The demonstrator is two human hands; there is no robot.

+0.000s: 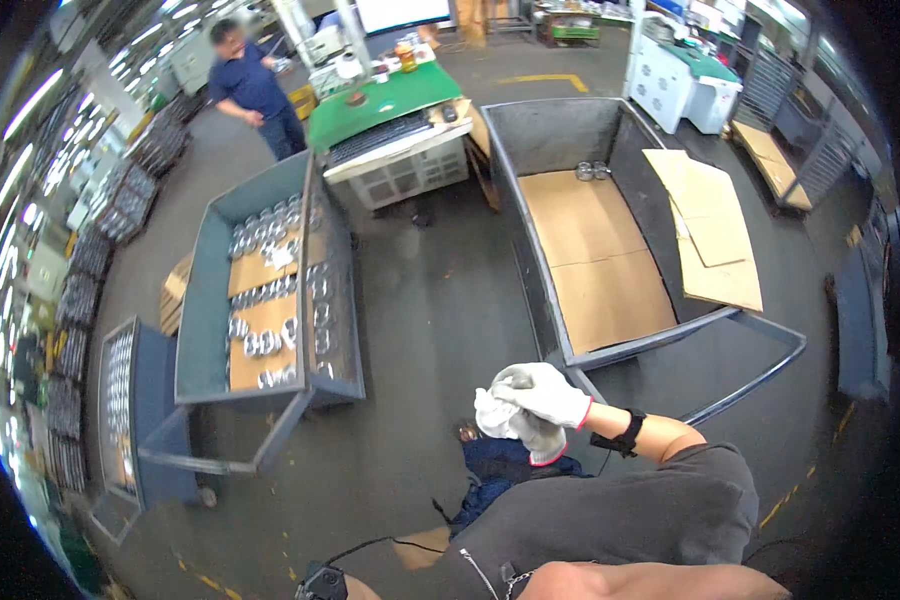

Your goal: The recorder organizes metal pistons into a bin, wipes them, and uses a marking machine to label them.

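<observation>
My right hand [542, 390], in a white knit glove with a red-edged cuff, is held out in front of my body. Its fingers are closed on a crumpled greyish-white loose glove [540, 437], whose own red-edged cuff hangs below. A black band circles my right wrist. My left hand is not visible; only a bit of bare arm and a black device [322, 582] with a cable show at the lower left edge. The nearest container is the grey metal bin [555, 290] on the right, lined with cardboard and holding a few shiny round metal parts [592, 171] at its far end.
Another grey bin [195, 300] on the left holds several rows of metal parts on cardboard. A smaller cart [160, 440] stands beyond it. Cardboard sheets [715, 230] rest over the right bin's side. Ahead stands a green-topped desk [395, 105] with a keyboard; a person [253, 90] stands left of it.
</observation>
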